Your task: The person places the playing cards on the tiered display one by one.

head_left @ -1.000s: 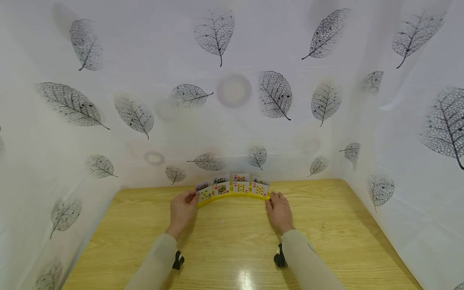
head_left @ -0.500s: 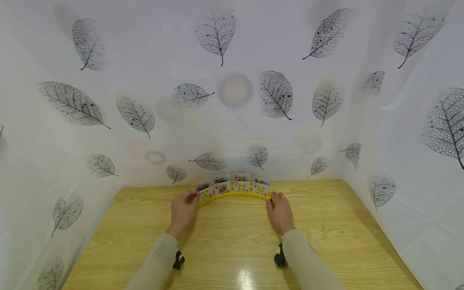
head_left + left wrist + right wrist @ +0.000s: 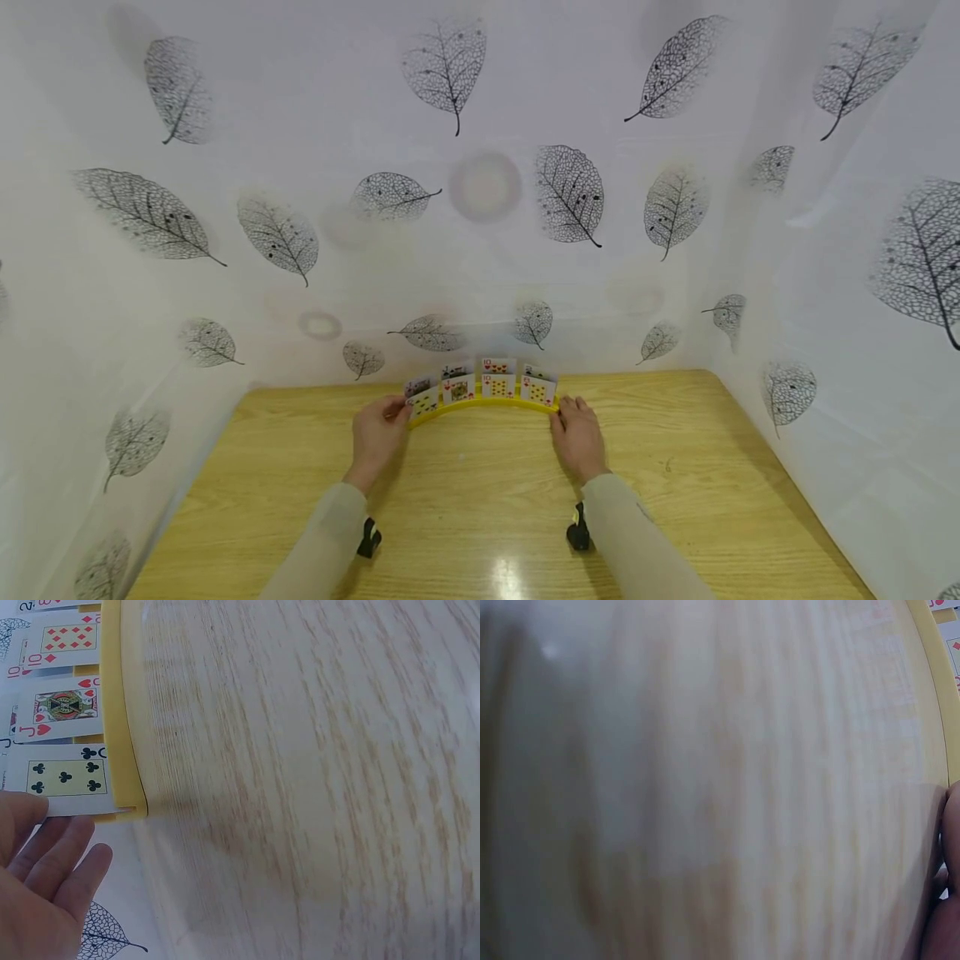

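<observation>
A curved yellow card holder (image 3: 480, 403) stands at the back of the table with playing cards upright in two rows. At its left end my left hand (image 3: 377, 436) pinches a clubs playing card (image 3: 64, 778), thumb on the face and fingers behind; the card's lower edge sits in the holder. Beside it stand a jack of hearts (image 3: 66, 706) and a ten of diamonds (image 3: 69, 639). My right hand (image 3: 580, 437) holds the holder's right end between thumb and fingers. In the right wrist view only parts of its fingers (image 3: 951, 832) show at the right edge.
The wooden table (image 3: 480, 492) extends in front of the holder and to both sides. A white curtain (image 3: 480, 267) with leaf prints hangs close behind the holder and along the sides. Black straps (image 3: 578, 529) are on both wrists.
</observation>
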`<control>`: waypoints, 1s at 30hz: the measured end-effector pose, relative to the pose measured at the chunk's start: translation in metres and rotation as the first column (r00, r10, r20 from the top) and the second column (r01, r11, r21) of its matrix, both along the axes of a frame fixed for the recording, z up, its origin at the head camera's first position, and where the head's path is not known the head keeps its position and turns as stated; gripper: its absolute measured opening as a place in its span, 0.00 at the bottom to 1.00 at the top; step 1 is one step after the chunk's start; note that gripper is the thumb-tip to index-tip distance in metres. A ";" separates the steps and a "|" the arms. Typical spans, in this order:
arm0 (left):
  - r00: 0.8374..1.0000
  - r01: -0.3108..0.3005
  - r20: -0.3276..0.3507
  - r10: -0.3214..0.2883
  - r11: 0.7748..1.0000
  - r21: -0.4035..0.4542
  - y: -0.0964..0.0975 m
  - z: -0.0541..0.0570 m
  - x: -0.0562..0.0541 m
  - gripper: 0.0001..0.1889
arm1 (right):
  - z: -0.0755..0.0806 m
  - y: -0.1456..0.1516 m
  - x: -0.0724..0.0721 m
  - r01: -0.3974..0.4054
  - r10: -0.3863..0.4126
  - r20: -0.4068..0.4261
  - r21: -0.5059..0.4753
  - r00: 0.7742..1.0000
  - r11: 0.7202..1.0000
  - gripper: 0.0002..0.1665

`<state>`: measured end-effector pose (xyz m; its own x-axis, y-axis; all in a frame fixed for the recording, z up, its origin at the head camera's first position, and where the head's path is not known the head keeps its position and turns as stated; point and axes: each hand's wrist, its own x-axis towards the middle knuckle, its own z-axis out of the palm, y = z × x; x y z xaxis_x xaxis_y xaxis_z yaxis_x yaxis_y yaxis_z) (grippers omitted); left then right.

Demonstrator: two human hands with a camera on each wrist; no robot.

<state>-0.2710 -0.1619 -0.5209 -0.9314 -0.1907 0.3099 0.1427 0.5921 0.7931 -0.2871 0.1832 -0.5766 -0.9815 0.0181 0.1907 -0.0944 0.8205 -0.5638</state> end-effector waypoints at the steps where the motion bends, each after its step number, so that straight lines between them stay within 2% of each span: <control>1: 1.000 0.002 0.003 -0.002 1.000 0.002 0.000 0.000 0.000 0.07 | 0.000 0.000 0.000 0.000 0.000 0.001 -0.002 1.000 1.000 0.32; 16: 1.000 0.006 0.001 -0.006 1.000 0.010 -0.001 -0.006 -0.004 0.06 | 0.002 -0.002 0.002 0.007 -0.007 -0.015 0.019 1.000 1.000 0.31; 23: 1.000 0.031 0.002 -0.031 0.999 0.044 -0.003 -0.006 -0.001 0.08 | 0.004 -0.003 0.003 0.009 -0.009 -0.007 0.005 1.000 1.000 0.31; 30: 1.000 0.025 0.013 -0.026 0.999 0.044 -0.009 -0.009 0.004 0.09 | 0.004 -0.002 0.002 0.005 -0.005 0.012 0.012 1.000 1.000 0.32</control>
<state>-0.2673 -0.1713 -0.5294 -0.9402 -0.1800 0.2890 0.1463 0.5530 0.8203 -0.2849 0.1814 -0.5726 -0.9837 0.0209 0.1788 -0.0833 0.8277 -0.5550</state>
